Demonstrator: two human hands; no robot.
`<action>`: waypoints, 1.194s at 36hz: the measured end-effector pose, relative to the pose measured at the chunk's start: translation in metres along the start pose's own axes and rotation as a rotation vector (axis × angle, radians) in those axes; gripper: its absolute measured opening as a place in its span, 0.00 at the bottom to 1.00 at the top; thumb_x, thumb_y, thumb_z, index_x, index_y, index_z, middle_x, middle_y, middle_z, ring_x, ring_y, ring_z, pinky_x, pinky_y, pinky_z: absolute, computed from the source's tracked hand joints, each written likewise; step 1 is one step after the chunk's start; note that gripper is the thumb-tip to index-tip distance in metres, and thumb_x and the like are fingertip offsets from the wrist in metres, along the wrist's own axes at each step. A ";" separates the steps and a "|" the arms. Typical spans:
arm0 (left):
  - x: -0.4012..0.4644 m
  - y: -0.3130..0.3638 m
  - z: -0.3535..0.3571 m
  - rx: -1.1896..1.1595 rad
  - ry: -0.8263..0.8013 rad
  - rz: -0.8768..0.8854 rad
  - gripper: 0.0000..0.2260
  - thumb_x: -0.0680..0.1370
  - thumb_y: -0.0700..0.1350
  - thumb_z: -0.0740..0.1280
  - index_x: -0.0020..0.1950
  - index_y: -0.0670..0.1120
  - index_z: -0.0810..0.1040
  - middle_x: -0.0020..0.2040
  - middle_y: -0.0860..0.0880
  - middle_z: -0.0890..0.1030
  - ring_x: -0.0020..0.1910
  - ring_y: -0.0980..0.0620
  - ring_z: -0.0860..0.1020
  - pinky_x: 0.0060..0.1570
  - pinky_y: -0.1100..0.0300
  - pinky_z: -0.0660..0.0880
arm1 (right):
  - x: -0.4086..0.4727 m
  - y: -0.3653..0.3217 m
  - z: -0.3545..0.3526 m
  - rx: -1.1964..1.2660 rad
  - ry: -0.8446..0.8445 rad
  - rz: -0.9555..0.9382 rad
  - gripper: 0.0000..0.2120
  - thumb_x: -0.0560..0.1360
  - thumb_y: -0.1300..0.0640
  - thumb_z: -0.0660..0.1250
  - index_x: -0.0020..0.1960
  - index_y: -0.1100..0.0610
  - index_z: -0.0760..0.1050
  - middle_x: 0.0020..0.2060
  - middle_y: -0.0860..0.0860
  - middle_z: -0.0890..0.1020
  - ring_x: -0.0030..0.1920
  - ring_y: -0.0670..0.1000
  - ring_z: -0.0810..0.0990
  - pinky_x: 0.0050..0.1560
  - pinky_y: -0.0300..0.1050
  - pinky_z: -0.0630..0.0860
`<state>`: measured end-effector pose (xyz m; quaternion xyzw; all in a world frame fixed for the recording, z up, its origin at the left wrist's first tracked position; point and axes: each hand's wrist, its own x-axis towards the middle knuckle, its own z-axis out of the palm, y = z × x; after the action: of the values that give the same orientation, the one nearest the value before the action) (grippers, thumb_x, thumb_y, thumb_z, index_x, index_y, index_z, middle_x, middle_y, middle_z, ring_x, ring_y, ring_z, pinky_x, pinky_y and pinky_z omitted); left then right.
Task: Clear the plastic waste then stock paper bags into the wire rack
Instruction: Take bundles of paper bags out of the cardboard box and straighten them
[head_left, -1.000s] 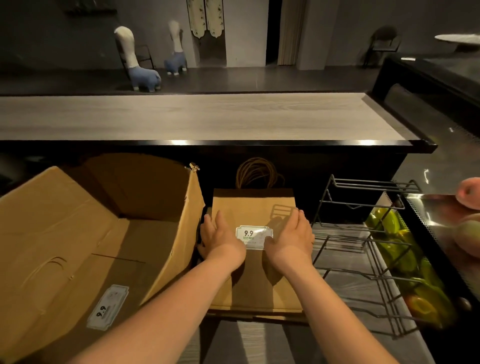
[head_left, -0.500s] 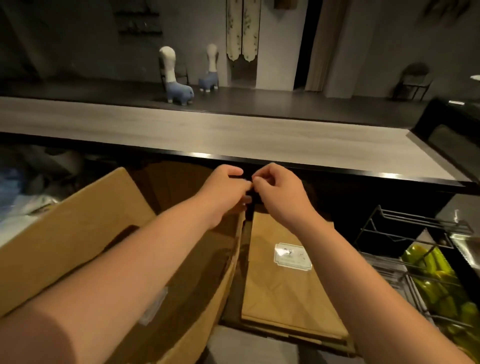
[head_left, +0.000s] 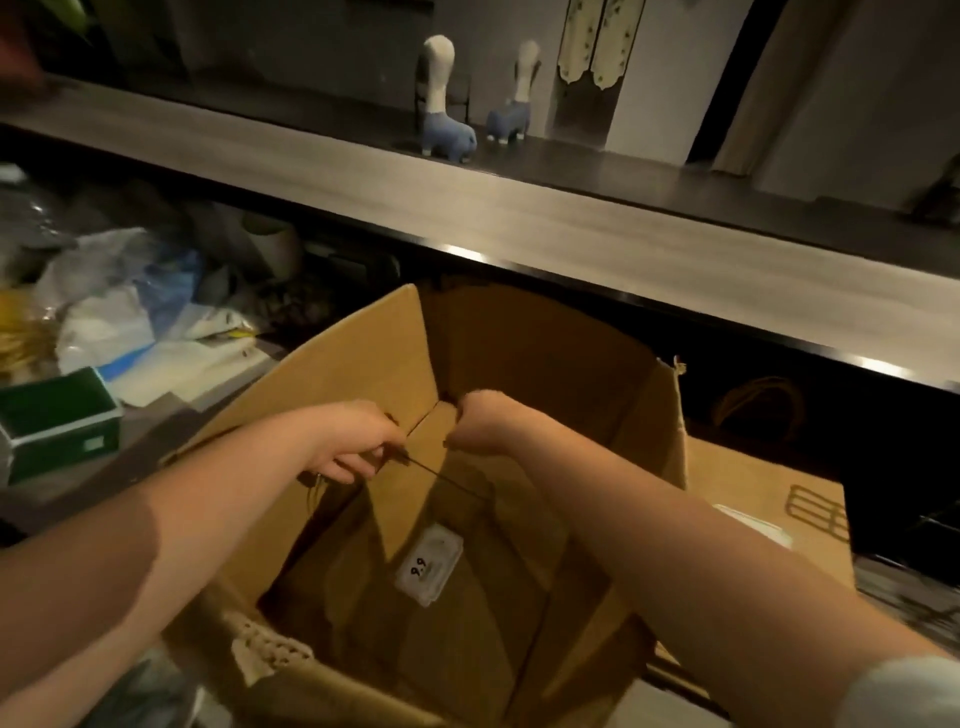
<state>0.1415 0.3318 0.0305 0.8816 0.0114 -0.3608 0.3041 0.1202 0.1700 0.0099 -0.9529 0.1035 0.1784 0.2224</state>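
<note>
An open cardboard box (head_left: 519, 353) fills the middle of the view. Brown paper bags lie flat in its bottom, the top one (head_left: 467, 613) bearing a white "9.9" label. My left hand (head_left: 358, 452) is over the box's left side, its fingers curled round a thin dark cord (head_left: 447, 478). My right hand (head_left: 483, 421) hovers beside it as a fist; what its fingers hold is hidden. A second stack of flat paper bags (head_left: 753, 483) lies to the right of the box. Plastic waste (head_left: 119, 312) is heaped at the left. I cannot make out the wire rack.
A long wooden counter (head_left: 519, 228) runs across behind the box, with two blue and white figurines (head_left: 441, 124) beyond it. A green box (head_left: 57, 421) stands at the left, below the plastic heap. A coil of brown handles (head_left: 758, 405) sits behind the right stack.
My view swung left. Both hands left the right stack of bags, met in a pinch above it, then moved over the cardboard box and parted.
</note>
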 end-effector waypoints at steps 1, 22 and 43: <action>0.006 -0.012 -0.003 0.029 -0.024 -0.047 0.10 0.80 0.49 0.63 0.60 0.47 0.73 0.52 0.47 0.78 0.53 0.47 0.79 0.56 0.51 0.76 | 0.005 0.001 0.009 -0.082 -0.076 0.041 0.20 0.79 0.54 0.65 0.69 0.57 0.70 0.63 0.56 0.74 0.63 0.56 0.74 0.60 0.48 0.75; 0.040 -0.019 -0.004 0.224 -0.142 -0.032 0.13 0.80 0.52 0.60 0.55 0.43 0.72 0.48 0.47 0.76 0.51 0.52 0.78 0.56 0.53 0.74 | 0.011 0.052 0.099 -0.163 -0.238 0.120 0.46 0.68 0.39 0.75 0.77 0.56 0.57 0.72 0.56 0.63 0.69 0.59 0.66 0.65 0.53 0.70; 0.019 -0.013 -0.003 0.454 -0.581 -0.096 0.26 0.76 0.67 0.58 0.50 0.46 0.79 0.41 0.50 0.83 0.42 0.54 0.82 0.43 0.62 0.76 | -0.014 0.042 -0.034 0.278 -0.151 0.053 0.20 0.75 0.60 0.70 0.65 0.49 0.74 0.54 0.49 0.82 0.53 0.49 0.82 0.55 0.48 0.81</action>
<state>0.1545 0.3403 0.0127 0.7858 -0.1143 -0.6034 0.0739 0.1062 0.1194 0.0276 -0.8937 0.1354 0.2393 0.3545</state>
